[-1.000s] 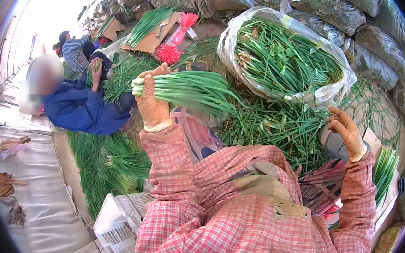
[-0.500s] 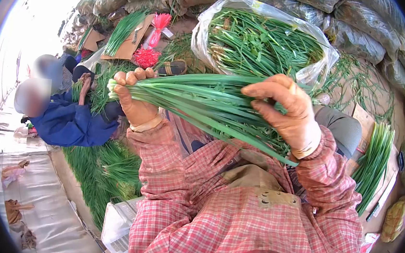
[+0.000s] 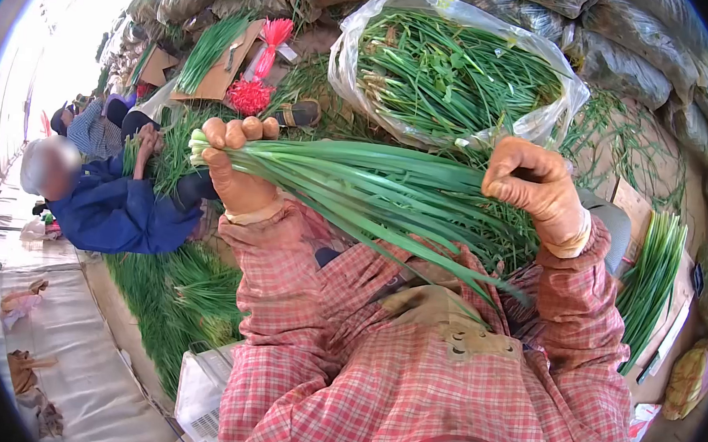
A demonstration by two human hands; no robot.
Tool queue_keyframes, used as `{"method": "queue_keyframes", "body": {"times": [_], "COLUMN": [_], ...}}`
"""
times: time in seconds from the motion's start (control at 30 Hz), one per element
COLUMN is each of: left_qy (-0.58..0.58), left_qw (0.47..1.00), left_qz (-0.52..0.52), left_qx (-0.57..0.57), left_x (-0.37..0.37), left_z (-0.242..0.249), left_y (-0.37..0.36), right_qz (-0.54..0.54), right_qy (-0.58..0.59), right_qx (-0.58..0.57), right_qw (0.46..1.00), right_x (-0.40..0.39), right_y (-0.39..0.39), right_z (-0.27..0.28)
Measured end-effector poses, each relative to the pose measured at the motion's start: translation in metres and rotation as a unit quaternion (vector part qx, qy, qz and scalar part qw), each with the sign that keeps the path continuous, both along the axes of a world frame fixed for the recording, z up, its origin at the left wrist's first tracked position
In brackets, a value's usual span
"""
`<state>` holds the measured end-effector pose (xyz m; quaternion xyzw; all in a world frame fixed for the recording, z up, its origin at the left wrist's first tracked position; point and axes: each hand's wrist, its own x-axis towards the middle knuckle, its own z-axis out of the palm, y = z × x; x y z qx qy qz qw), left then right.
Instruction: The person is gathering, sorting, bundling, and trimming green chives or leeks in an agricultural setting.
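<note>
My left hand (image 3: pixel 241 169) is closed round the pale stem ends of a bunch of garlic chives (image 3: pixel 374 181). The long green leaves fan out to the right across my lap, and some tips droop. At the leaf tips on the right, my right hand (image 3: pixel 538 191) is closed with thumb and forefinger pinched together. What sits in that pinch, if anything, is too small to make out. Beyond the bunch stands a clear plastic bag (image 3: pixel 345 77) filled with loose chives (image 3: pixel 459 74).
Chives lie on cardboard (image 3: pixel 229 63) beside pink ties (image 3: pixel 251 94), and more chives (image 3: pixel 653 272) lie at right. A chive heap (image 3: pixel 170 298) is at lower left. A co-worker in blue (image 3: pixel 131 214) sits at left. Filled bags (image 3: pixel 638 48) line the back.
My right hand has moved right and slightly down, from over the leaves to their tips, and its fingers have closed into a pinch. The left hand keeps its hold on the chives.
</note>
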<state>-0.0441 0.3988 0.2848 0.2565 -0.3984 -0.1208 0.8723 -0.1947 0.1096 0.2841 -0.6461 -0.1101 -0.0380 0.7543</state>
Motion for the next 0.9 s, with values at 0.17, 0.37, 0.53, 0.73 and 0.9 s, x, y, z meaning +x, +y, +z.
{"method": "queue_keyframes", "body": {"times": [0.17,0.37,0.53,0.73,0.9], "left_qy": [0.052,0.048,0.019,0.012,0.038], "left_qw": [0.997,0.992,0.999,1.0,0.998], "left_qz": [-0.031,-0.085,-0.039,0.01,0.05], "left_qx": [-0.041,-0.077,-0.033,0.007,0.009], "left_x": [-0.004,-0.006,-0.009,-0.004,0.005], "left_z": [-0.001,0.0,-0.002,-0.013,-0.028], "left_y": [0.001,-0.005,-0.003,0.003,0.026], "right_qz": [-0.041,-0.144,-0.122,-0.176,-0.122], "right_qy": [-0.21,-0.331,-0.217,-0.147,-0.175], "right_qx": [-0.304,-0.378,-0.163,0.153,0.271], "right_qw": [0.928,0.853,0.955,0.961,0.938], "right_x": [0.011,0.029,0.026,-0.007,-0.049], "right_y": [0.016,0.054,0.031,-0.018,-0.118], "right_z": [0.012,0.004,0.014,-0.002,-0.043]}}
